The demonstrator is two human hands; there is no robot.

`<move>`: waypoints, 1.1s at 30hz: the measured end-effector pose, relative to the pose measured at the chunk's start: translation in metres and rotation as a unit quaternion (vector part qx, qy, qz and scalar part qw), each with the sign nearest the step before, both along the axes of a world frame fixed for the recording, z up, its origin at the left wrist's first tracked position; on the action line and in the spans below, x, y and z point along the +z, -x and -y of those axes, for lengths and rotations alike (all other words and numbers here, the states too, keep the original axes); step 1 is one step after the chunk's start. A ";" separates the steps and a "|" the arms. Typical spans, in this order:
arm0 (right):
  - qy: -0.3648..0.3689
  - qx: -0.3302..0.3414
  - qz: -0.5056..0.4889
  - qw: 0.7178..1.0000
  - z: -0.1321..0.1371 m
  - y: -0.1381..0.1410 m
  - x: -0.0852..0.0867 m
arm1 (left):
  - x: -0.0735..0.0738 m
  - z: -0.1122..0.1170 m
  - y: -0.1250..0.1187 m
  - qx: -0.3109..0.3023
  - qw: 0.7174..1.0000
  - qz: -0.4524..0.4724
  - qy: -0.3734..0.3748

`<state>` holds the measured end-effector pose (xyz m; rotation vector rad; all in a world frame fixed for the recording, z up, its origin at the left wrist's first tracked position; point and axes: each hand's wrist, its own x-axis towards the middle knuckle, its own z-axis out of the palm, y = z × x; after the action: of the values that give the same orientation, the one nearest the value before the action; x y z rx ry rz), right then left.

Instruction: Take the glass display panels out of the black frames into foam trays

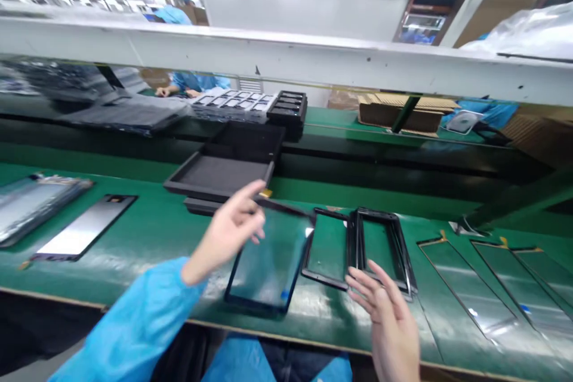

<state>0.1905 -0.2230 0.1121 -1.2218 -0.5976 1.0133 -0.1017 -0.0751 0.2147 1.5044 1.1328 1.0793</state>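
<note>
Glass panel (268,259), black-rimmed, is overhung by the left hand (228,230), the right hand (387,316) held near a black frame (380,233), all fingers (371,280) spread.

Black tray (215,172) on green counter (147,233), dark panels (83,227) at left. Beyond: co-worker (194,82) in blue sleeves, stacked trays (287,110), cardboard box (400,113); white shelf (268,54) overhead.

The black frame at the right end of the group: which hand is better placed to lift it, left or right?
Right, probably. The right hand is directly below the black frame, with its fingers at the near edge. The left hand is farther away, above the glass panel.
</note>
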 end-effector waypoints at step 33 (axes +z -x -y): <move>0.238 -0.043 0.757 0.607 0.121 -0.232 -0.088 | -0.096 -0.126 -0.134 -0.106 0.963 -0.218 0.115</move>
<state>0.4223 -0.3444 0.0241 -2.4837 -1.5766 -0.3056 0.0326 0.0507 0.1186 1.6721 1.3063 0.4614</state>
